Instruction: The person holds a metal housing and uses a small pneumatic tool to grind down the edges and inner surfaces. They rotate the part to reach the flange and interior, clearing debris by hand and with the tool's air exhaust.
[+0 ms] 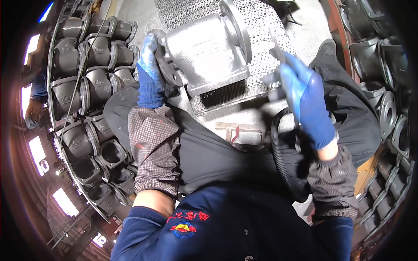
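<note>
A grey metal valve body (204,52) with round flanged ends lies on its side on a textured metal surface (265,39) in front of me. My left hand (150,58), in a blue glove, grips the flange at its left end, the fingers partly hidden behind the rim. To the right of the casting, my right hand (305,93), also blue-gloved, is raised and apart from it. Grey blurred shapes show at its fingertips. Motion smears them, and I cannot tell whether they are dirty fingers or something held.
Stacked grey valve bodies (98,85) fill a rack on the left; more castings (387,108) stand on the right. A black corrugated hose (278,148) curves between my legs, near a small frame (239,132) with a red strip. Another person's arm (37,98) shows at far left.
</note>
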### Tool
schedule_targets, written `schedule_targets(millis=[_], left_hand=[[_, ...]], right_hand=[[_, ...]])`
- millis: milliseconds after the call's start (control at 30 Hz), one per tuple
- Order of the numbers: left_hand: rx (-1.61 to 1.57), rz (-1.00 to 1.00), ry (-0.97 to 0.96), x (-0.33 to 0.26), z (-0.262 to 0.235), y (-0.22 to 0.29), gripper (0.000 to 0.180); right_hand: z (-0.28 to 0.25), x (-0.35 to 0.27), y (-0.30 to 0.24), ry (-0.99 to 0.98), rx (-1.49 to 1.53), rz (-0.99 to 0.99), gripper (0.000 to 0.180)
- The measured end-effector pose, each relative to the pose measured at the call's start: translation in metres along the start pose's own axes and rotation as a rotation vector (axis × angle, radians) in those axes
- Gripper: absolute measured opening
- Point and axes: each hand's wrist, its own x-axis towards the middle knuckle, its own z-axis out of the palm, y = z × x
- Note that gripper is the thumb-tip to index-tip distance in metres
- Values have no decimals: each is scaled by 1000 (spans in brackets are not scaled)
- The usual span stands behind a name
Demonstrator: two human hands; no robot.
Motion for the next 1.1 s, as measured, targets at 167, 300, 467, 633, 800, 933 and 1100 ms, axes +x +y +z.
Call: schedule_targets(millis=[167,300,467,633,800,933,1100], left_hand=[[-53,-22,-5,14,-32,-24,43],[-13,32,51,14,-24,-28,42],[-4,64,135,19,-43,-35,43],[-43,2,61,18,-33,-37,49],[-88,-76,130,12,-20,-32,42],[-47,13,117,10,-17,-32,44],[-57,-35,46,7,-17,-26,43]], right_hand=[[-2,-10,11,-133,-186,1,41],[0,2,4,-234,-98,162,34],[8,23,-12,-278,-36,368,30],[14,43,1,-237,-337,289,25],[18,43,16,-207,-831,-214,19],[24,32,29,-41,-948,-186,17],[31,32,52,112,-863,-394,17]])
